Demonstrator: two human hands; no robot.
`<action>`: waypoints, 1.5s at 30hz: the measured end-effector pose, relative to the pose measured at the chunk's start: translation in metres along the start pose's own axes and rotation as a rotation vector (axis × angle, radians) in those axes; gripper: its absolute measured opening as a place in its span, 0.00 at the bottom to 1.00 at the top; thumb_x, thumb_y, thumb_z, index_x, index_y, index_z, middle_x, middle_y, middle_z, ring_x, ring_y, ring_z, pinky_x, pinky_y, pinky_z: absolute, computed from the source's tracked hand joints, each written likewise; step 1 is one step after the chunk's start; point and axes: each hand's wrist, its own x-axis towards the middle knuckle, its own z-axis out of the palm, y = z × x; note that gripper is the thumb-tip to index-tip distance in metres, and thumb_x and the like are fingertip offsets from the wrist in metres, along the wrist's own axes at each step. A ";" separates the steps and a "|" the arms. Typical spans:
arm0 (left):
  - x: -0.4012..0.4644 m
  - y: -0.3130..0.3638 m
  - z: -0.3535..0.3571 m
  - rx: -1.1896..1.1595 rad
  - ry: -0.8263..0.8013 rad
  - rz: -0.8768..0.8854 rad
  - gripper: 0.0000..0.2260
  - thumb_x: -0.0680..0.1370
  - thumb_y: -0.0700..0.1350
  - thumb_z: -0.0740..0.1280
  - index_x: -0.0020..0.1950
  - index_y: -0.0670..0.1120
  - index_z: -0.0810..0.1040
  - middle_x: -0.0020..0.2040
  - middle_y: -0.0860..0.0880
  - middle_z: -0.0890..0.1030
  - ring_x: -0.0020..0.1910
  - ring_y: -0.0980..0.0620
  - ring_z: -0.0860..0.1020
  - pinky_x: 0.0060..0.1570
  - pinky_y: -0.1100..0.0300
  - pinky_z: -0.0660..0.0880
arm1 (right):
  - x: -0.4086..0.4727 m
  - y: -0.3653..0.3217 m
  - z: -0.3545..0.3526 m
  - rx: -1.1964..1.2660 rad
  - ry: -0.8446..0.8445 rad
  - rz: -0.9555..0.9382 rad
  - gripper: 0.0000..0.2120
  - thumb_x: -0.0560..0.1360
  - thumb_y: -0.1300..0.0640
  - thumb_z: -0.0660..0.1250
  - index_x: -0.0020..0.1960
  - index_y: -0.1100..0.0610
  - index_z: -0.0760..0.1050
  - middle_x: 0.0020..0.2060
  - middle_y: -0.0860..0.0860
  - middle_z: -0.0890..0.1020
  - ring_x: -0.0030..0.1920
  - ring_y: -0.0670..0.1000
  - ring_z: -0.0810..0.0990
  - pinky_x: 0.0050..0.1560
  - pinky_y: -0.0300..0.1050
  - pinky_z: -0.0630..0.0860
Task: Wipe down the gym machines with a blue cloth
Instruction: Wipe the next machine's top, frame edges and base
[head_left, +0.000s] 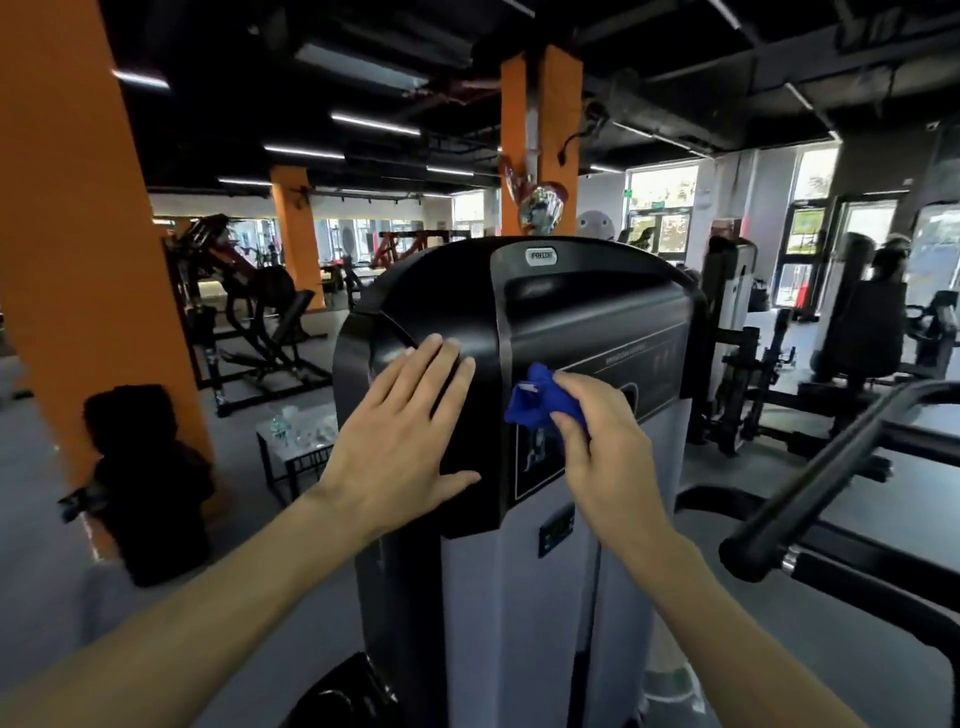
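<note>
While the left hand (402, 436) lies flat with straight, spread fingers against the black rounded shroud (545, 322) of a weight-stack machine, the right hand (602, 457) has its fingers and thumb curled round a bunched blue cloth (535, 397), pinching it tight. That cloth sits against the front face of the shroud, just above a framed instruction placard (537, 457) and just right of the left hand's fingertips, with a small pale tag showing on its upper left fold. A silver brand badge (541, 256) is fixed near the top of the shroud. Below the black shroud the machine's housing continues as grey panels (498, 613). A black padded handle bar (810, 478) juts in from the right, close to the right forearm. Orange pillars (78, 234) stand to the left and behind the machine, with plate-loaded leg machines (249, 322) on the grey floor beyond them. A small low table (296, 447) carrying clear plastic bottles stands left of the machine, and a dark blurred shape is beside the near pillar. Bright windows (662, 202) line the far right wall.
</note>
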 end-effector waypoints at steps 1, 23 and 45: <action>0.000 0.001 0.001 0.017 -0.001 -0.006 0.53 0.71 0.70 0.72 0.83 0.37 0.59 0.82 0.36 0.59 0.84 0.39 0.53 0.81 0.44 0.53 | 0.009 0.000 0.003 0.013 0.022 -0.018 0.17 0.82 0.65 0.65 0.70 0.60 0.75 0.63 0.51 0.78 0.65 0.47 0.74 0.67 0.28 0.64; -0.011 0.044 -0.022 0.193 -0.167 -0.365 0.56 0.69 0.70 0.75 0.83 0.37 0.57 0.83 0.39 0.60 0.83 0.42 0.57 0.80 0.49 0.54 | 0.059 0.009 0.049 0.310 -0.049 -0.282 0.19 0.83 0.64 0.64 0.73 0.60 0.71 0.73 0.54 0.74 0.76 0.52 0.68 0.75 0.56 0.66; -0.060 -0.033 0.012 -0.429 -0.124 -0.358 0.62 0.70 0.69 0.75 0.84 0.49 0.35 0.85 0.53 0.38 0.83 0.55 0.36 0.79 0.54 0.39 | 0.105 -0.079 0.088 -0.202 -0.304 -0.376 0.20 0.85 0.58 0.58 0.76 0.59 0.69 0.74 0.53 0.73 0.79 0.52 0.62 0.76 0.43 0.55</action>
